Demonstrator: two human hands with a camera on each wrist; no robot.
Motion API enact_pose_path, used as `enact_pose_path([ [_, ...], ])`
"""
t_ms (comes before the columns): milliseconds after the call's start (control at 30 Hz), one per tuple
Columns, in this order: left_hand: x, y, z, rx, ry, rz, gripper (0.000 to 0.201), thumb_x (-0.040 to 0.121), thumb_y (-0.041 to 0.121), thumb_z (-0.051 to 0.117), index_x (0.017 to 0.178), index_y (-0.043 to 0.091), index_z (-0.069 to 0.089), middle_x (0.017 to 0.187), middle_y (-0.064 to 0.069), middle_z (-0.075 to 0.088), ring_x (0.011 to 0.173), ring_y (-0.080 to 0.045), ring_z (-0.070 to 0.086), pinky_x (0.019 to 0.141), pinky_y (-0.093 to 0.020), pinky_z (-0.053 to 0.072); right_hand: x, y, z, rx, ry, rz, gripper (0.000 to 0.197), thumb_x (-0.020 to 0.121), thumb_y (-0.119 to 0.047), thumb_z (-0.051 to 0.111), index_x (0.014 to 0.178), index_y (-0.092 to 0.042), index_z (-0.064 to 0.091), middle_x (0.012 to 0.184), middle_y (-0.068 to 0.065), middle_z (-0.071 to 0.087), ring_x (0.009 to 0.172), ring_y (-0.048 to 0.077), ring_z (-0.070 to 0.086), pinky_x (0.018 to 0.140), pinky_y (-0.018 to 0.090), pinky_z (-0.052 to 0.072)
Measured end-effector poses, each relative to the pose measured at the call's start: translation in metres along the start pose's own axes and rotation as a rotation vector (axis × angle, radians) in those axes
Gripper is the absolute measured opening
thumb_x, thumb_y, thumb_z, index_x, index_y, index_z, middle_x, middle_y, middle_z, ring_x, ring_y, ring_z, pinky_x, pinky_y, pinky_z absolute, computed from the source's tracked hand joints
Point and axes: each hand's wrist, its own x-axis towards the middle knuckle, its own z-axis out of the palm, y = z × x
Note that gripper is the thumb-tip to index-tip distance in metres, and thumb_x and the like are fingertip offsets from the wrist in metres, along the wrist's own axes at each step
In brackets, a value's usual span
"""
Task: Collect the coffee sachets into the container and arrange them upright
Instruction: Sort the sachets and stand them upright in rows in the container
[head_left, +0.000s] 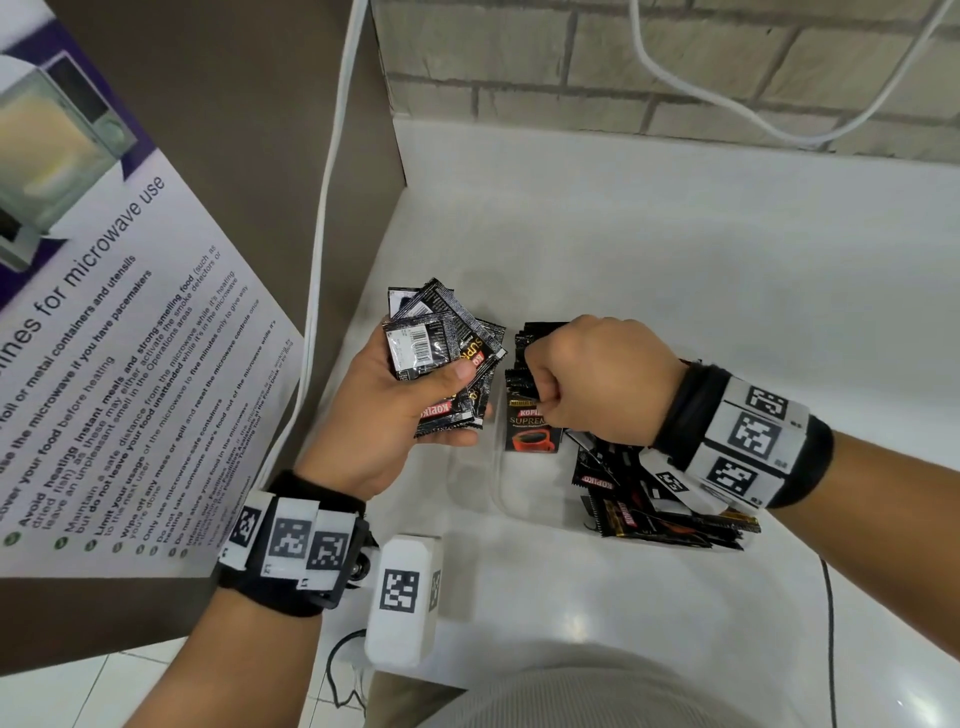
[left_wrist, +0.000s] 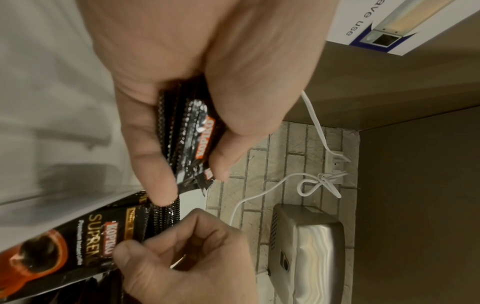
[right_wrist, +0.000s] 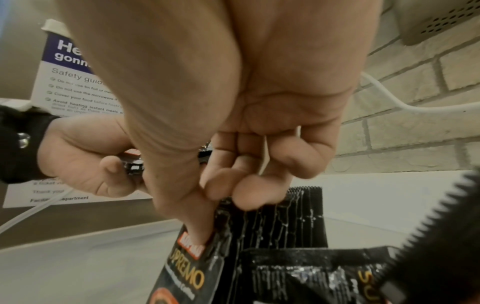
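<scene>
My right hand (head_left: 587, 384) hides the upright sachets' (head_left: 530, 415) tops, and I barely make out the clear container's (head_left: 498, 499) walls.

Head view: bright, even overhead light; soft glare on white counter (head_left: 675, 249); faint shadows under hands. Wide-angle bend at edges; poster (head_left: 104, 364) stretched. Wrist views dimmer, warmer, grainy; near skin soft, sachets (right_wrist: 298, 273) at bottom edge blurred. Foil glints.

Sachets (head_left: 535, 421) upright in container (head_left: 498, 483), left hand's bundle (head_left: 441, 353) left of them
</scene>
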Motion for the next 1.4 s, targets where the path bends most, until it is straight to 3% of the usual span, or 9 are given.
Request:
enact_pose_path([
  [267,-0.001,-0.003,0.0,0.009,-0.01,-0.01,0.057,0.081,0.014,0.077,0.134,0.013,0.056,0.118,-0.018,0.073,0.084,-0.04,0.074,0.055,-0.037,0.059,0.0,0.003,-0.003,0.057,0.017,0.024,0.017,0.084,-0.033,0.068,0.076,-0.028,0.054,0.081,-0.008,0.052,0.085,0.024,0.06,0.063,0.03,0.039],
  [433,-0.001,-0.003,-0.002,0.007,0.006,-0.01,0.06,0.079,0.015,0.078,0.134,0.01,0.055,0.118,-0.019,0.072,0.086,-0.041,0.072,0.055,-0.038,0.059,-0.013,-0.006,-0.005,0.194,-0.043,-0.082,0.017,0.085,-0.04,0.068,0.077,-0.026,0.065,0.072,-0.01,0.063,0.075,0.015,0.061,0.067,0.031,0.052],
  [533,-0.001,-0.002,-0.002,0.001,0.007,-0.003,0.059,0.08,0.014,0.077,0.135,0.008,0.054,0.115,-0.017,0.073,0.085,-0.038,0.072,0.055,-0.037,0.058,-0.023,-0.015,0.008,0.206,-0.181,-0.232,0.022,0.092,-0.036,0.056,0.093,-0.021,0.073,0.084,-0.007,0.072,0.076,0.011,0.062,0.074,0.028,0.052],
  [600,0.0,-0.001,-0.002,0.0,0.002,0.001,0.059,0.081,0.014,0.077,0.135,0.007,0.054,0.113,-0.017,0.073,0.084,-0.039,0.072,0.054,-0.037,0.058,-0.026,-0.018,0.018,0.167,-0.261,-0.272,0.024,0.095,-0.034,0.053,0.104,-0.019,0.069,0.095,-0.008,0.067,0.082,0.011,0.052,0.077,0.024,0.044],
  [667,0.0,-0.001,0.0,-0.002,-0.004,0.005,0.059,0.081,0.014,0.076,0.135,0.008,0.053,0.112,-0.018,0.073,0.083,-0.04,0.072,0.054,-0.037,0.058,-0.024,-0.017,0.025,0.14,-0.288,-0.266,0.028,0.094,-0.038,0.054,0.111,-0.018,0.062,0.102,-0.005,0.063,0.088,0.015,0.052,0.081,0.028,0.046],
  [800,-0.001,-0.001,0.001,-0.007,-0.007,0.008,0.059,0.08,0.014,0.077,0.134,0.008,0.053,0.117,-0.021,0.072,0.083,-0.041,0.072,0.054,-0.037,0.059,-0.019,-0.012,0.029,0.172,-0.242,-0.205,0.043,0.087,-0.045,0.057,0.122,-0.02,0.058,0.113,0.003,0.064,0.103,0.023,0.061,0.089,0.041,0.053],
  [1167,-0.002,0.0,0.003,-0.009,-0.016,0.011,0.057,0.077,0.014,0.079,0.129,0.015,0.056,0.115,-0.018,0.073,0.084,-0.04,0.072,0.054,-0.036,0.058,-0.022,-0.005,0.012,0.3,-0.19,-0.207,0.031,0.094,-0.038,0.062,0.121,-0.023,0.063,0.098,-0.003,0.072,0.089,0.01,0.062,0.084,0.029,0.05],
  [1300,-0.005,-0.003,0.006,0.017,-0.065,0.041,0.066,0.073,0.009,0.09,0.13,0.014,0.057,0.11,-0.016,0.075,0.084,-0.035,0.074,0.052,-0.036,0.058,-0.031,0.0,-0.019,0.418,-0.016,-0.097,0.027,0.093,-0.033,0.065,0.118,-0.026,0.058,0.081,-0.006,0.073,0.073,0.005,0.062,0.074,0.028,0.05],
  [1400,-0.009,-0.004,0.013,0.049,-0.131,0.047,0.071,0.068,0.014,0.09,0.131,0.011,0.058,0.108,-0.012,0.076,0.079,-0.03,0.076,0.051,-0.034,0.057,-0.036,0.004,-0.036,0.633,0.23,-0.018,0.023,0.09,-0.03,0.07,0.108,-0.026,0.057,0.075,-0.006,0.069,0.067,0.007,0.061,0.067,0.029,0.05],
])
